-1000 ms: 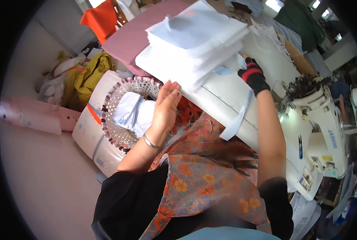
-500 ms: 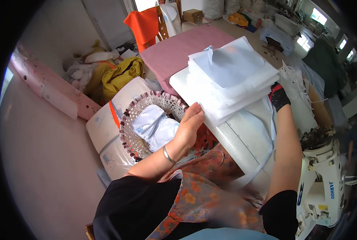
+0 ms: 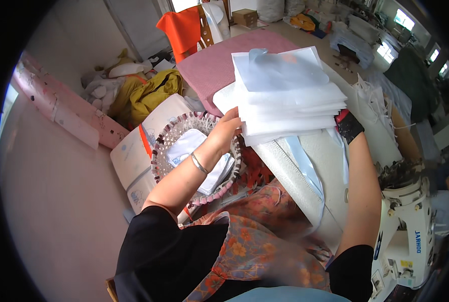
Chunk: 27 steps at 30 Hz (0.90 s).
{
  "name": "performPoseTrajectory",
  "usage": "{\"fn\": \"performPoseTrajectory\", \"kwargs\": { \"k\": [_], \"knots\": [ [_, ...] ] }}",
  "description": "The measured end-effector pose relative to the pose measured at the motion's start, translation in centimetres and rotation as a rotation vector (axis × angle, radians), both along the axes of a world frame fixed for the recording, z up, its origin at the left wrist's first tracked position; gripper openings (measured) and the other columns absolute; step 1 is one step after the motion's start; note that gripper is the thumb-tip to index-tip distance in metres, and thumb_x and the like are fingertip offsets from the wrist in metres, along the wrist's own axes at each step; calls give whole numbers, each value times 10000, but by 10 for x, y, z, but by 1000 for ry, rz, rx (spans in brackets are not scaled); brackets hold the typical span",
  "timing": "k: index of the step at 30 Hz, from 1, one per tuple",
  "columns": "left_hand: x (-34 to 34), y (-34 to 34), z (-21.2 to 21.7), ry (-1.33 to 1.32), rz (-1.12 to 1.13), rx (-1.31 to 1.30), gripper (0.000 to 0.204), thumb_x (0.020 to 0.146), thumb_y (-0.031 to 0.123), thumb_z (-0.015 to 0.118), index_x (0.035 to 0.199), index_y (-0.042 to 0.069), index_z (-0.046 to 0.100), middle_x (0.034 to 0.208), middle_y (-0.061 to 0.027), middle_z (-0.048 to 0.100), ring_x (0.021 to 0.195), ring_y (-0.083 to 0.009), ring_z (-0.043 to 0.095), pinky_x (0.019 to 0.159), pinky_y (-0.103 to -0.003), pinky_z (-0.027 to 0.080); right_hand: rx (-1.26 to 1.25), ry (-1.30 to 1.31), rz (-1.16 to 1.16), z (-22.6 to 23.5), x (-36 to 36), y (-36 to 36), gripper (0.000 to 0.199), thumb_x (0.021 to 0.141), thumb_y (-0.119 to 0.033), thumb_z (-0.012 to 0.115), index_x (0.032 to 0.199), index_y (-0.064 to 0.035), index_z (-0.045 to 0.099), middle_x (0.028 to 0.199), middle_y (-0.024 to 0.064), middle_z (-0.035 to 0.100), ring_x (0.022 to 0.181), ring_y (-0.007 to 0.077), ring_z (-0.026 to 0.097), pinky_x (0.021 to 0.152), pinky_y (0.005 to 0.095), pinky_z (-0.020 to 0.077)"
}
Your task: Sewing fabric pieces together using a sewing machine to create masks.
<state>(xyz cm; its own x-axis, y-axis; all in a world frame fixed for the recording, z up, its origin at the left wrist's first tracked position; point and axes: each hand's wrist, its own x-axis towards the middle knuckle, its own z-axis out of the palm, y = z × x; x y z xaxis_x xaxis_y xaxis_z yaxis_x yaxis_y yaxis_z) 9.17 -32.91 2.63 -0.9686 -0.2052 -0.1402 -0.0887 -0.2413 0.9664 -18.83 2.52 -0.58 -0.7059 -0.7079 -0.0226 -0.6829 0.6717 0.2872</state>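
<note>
A thick stack of thin white sheets (image 3: 290,113) lies across the pale table, its layers slightly fanned at the near side. On top is a translucent bluish sheet (image 3: 285,75) with a curled far edge. My left hand (image 3: 225,132) grips the stack's left edge, fingertips partly hidden by the layers. My right hand (image 3: 350,127), in a black and red glove, holds the right edge, and its fingers are mostly behind the sheets. Light blue strips (image 3: 305,163) hang below the stack over the table's near side.
A woven basket (image 3: 156,161) holding folded white cloths (image 3: 184,146) stands left of the table. A white sewing machine (image 3: 403,231) is at the right. A mauve cloth (image 3: 204,70) covers the far surface. Wrapped bundles (image 3: 129,146) and a yellow cloth heap (image 3: 156,95) lie farther left.
The stack has turned so its near edge faces me more squarely. My left hand has moved up and left along its side, closing on the edge. The blue strips now hang more visibly.
</note>
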Motion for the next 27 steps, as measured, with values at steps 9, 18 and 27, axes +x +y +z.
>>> {"fn": "performPoseTrajectory", "kwargs": {
  "k": [9, 18, 27],
  "knots": [
    [-65, -44, 15, -101, -169, -191, 459, 947, 135, 496, 1386, 5, 528, 1281, -83, 637, 1173, -166, 593, 1002, -318, 459, -618, -57, 18, 4, 83, 17, 324, 938, -296, 579, 1130, -43, 640, 1003, 180, 691, 940, 361, 651, 840, 450, 526],
    [-168, -61, -2, -16, -317, -180, 394, 908, 117, 574, 1283, -4, 595, 1254, -94, 668, 1168, -200, 619, 1008, -350, 472, -944, -161, -167, -8, 158, 3, 356, 958, -346, 583, 1170, -65, 632, 1006, 141, 687, 907, 311, 656, 805, 423, 523],
    [-163, -54, -9, 192, -26, -115, 476, 927, 94, 517, 1382, -46, 516, 1322, -146, 603, 1212, -230, 565, 1057, -326, 416, -1298, -674, -581, -14, 158, -11, 389, 978, -396, 586, 1210, -86, 623, 1010, 101, 684, 874, 260, 661, 770, 396, 520]
  ]
}}
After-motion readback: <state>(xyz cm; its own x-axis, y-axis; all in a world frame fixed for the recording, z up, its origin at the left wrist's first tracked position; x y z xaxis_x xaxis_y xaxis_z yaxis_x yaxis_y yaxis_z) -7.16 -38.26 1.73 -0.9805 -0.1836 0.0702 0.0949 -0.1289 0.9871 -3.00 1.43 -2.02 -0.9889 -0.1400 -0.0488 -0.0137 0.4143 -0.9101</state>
